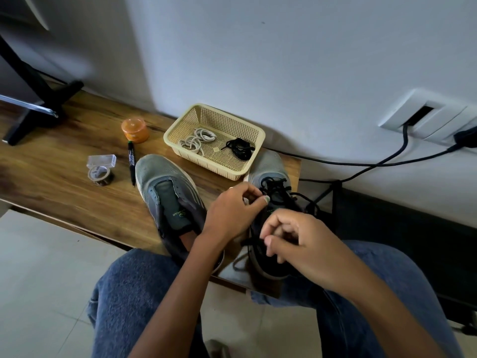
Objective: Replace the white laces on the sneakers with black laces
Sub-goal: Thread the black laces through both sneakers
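Two grey sneakers stand on the wooden table (51, 177). The left sneaker (165, 187) has no lace in it. The right sneaker (271, 174) carries a black lace (273, 184) threaded through its front eyelets. My left hand (232, 210) pinches the lace at the shoe's upper, fingers curled. My right hand (291, 241) pinches a loose end of the black lace over the shoe's heel part. A cream basket (255, 127) behind the shoes holds coiled white laces (197, 139) and another black lace (238, 148).
Left of the shoes lie a black marker (131, 161), a tape roll (100, 174) with a clear case (102, 160), and an orange jar (134, 129). A monitor stand (33, 99) is at the far left. Black cables (387, 161) run from a wall socket on the right.
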Demonstrator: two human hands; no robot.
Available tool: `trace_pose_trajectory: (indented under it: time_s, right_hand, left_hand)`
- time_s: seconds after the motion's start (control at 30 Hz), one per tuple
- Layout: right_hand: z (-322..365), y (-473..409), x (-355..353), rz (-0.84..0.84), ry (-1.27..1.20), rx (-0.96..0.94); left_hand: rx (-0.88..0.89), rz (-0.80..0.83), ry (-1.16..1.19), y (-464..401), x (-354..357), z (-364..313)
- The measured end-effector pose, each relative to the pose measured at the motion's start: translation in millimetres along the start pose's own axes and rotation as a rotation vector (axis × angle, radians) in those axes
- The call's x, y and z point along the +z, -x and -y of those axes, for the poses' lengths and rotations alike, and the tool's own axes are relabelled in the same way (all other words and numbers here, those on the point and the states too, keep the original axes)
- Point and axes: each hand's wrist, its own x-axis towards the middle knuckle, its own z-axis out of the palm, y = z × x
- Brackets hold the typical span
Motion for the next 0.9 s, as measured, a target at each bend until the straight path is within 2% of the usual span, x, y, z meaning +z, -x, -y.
trace_pose_trajectory:
  time_s: [0.1,0.2,0.3,0.57,0.73,0.9]
  right_hand:
    - [-16,-6,-2,-0.178,0.078,0.015]
    - [-35,-20,-2,-0.401,0.220,0.030]
    - [-53,-36,-3,-0.547,0.382,0.019]
    - [-77,-52,2,-0.594,0.502,0.035]
    - [-82,-51,3,-0.671,0.404,-0.001]
    - [-86,-50,2,-0.723,0.200,0.015]
  left_hand:
    - [0.002,0.079,-0.092,1,0,0]
    - [0.025,0.042,-0.074,0,2,2]
    - [0.023,0.020,-0.018,0,6,3]
    - [-0.024,0.056,0.071,-4,5,3]
    - [-0.021,0.003,0.047,-6,7,4]
    - [-0.069,-0.001,-0.004,-7,7,4]
